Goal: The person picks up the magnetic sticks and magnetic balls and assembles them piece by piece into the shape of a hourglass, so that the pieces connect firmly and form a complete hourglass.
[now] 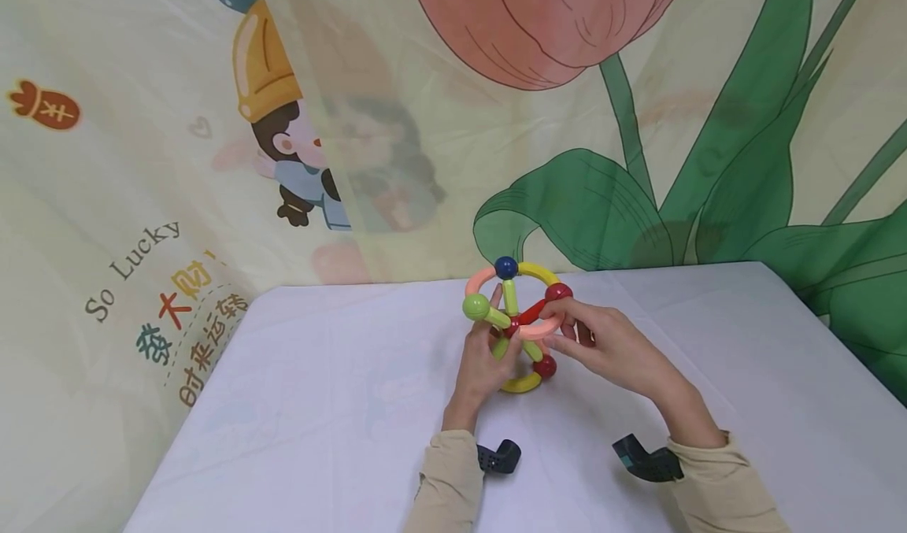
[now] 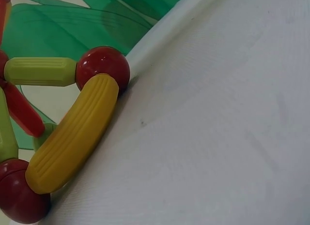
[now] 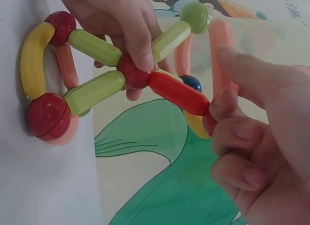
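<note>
Left hand (image 1: 485, 364) pinching the red middle ball (image 3: 133, 72) to steady the stick-and-ball toy (image 1: 516, 324); right hand (image 1: 602, 344) gripping its pink curved stick (image 1: 542, 330).

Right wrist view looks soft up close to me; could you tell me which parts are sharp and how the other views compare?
Right wrist: right hand slightly blurred, toy structure sharp. Left wrist: yellow curved rod crisp, white cloth evenly lit. Head: even light, no glare.
</note>
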A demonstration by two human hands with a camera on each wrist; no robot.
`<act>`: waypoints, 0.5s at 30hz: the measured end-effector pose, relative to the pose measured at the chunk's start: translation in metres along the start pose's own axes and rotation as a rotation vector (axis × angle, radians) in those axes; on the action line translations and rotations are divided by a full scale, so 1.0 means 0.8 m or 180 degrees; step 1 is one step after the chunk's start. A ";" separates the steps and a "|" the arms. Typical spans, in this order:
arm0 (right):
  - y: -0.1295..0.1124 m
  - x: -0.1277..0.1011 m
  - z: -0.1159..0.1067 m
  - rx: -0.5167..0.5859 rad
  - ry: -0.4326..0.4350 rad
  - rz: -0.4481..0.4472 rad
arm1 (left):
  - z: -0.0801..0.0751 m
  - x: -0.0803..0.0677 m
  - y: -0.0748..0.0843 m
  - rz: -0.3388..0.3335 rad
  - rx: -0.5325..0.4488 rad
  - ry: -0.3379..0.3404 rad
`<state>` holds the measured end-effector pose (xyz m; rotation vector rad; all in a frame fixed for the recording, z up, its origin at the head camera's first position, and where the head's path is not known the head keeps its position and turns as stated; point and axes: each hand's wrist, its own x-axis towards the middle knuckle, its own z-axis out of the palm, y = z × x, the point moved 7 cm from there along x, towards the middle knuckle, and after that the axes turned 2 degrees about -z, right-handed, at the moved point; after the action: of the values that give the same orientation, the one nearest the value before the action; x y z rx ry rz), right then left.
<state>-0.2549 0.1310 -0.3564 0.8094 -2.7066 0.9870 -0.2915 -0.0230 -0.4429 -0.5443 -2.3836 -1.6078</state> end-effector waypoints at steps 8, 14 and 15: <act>-0.007 0.002 0.001 -0.0231 0.0229 -0.0067 | -0.001 0.000 0.002 0.0091 0.0089 0.0057; -0.011 0.002 0.003 -0.0274 0.0299 -0.0040 | -0.002 0.000 0.002 0.0145 0.0141 0.0090; -0.012 0.003 0.004 -0.0277 0.0301 -0.0029 | -0.002 0.000 0.002 0.0159 0.0129 0.0097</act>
<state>-0.2516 0.1223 -0.3528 0.7394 -2.6428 0.8759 -0.2913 -0.0241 -0.4411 -0.5630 -2.3559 -1.5327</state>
